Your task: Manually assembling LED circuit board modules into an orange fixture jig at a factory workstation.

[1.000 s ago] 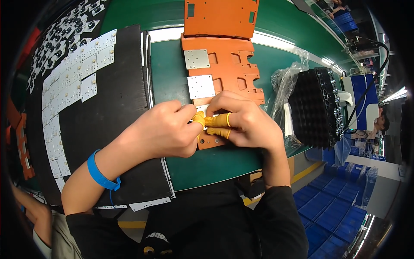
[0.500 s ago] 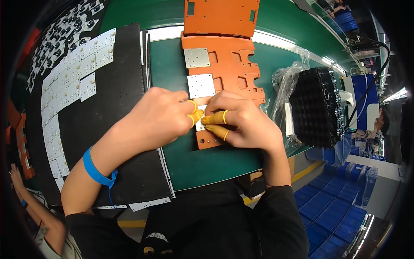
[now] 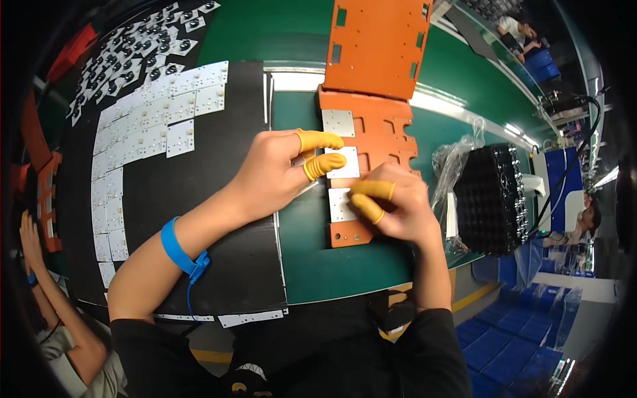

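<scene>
Finger cots are yellow, fixture orange, plates white, wristband blue, tabletop green.

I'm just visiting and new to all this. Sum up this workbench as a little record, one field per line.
Left hand: yellow-covered fingertips over the middle plate; contact unclear
Right hand: yellow-covered fingertips at the lowest plate; contact unclear
Fixture: orange, bearing three square plates in a column
Top plate: uncovered by either hand
Left side: black board with rows of white square pieces
Right side: black trays beside clear plastic
Wristband: blue, on the left arm
</scene>
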A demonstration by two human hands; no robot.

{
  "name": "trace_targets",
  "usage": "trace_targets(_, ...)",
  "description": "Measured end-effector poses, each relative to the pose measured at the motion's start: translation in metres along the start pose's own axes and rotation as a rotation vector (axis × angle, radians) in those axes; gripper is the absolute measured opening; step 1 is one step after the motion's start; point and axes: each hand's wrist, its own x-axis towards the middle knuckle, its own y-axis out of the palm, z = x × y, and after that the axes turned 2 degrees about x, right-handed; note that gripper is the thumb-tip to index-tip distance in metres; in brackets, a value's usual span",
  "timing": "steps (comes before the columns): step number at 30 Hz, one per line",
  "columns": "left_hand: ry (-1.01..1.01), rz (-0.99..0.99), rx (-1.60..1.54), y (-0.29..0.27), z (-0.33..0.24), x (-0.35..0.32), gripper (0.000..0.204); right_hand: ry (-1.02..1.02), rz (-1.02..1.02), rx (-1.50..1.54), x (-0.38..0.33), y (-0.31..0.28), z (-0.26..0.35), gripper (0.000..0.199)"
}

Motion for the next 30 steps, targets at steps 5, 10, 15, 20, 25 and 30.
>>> trace_targets(5,-0.391,0.087,-0.503,-0.012,-0.007,0.004,0.028,0.061,0.067,-0.002,0.000,-0.002,0.001,0.019)
trace_targets(10,-0.401,-0.037,-0.760,-0.011,-0.006,0.005,0.053,0.222,-0.173,-0.033,0.003,-0.009,-0.001,0.014)
trace_targets(15,-0.397,0.034,-1.029,-0.008,-0.001,0.005,0.041,0.165,-0.374,-0.323,-0.012,-0.039,0.023,0.016)
trace_targets(20,-0.404,0.071,-0.837,-0.004,0.009,0.005,0.037,0.258,-0.433,-0.782,-0.032,-0.110,0.052,0.018)
trace_targets(25,-0.350,0.062,-0.789,0.002,0.010,0.007,0.033,0.495,-0.507,-1.145,-0.085,-0.156,0.059,0.026)
trace_targets(30,-0.421,0.039,-0.734,0.007,0.010,0.007,0.026,0.549,-0.402,-1.262,-0.102,-0.145,0.053,0.029)
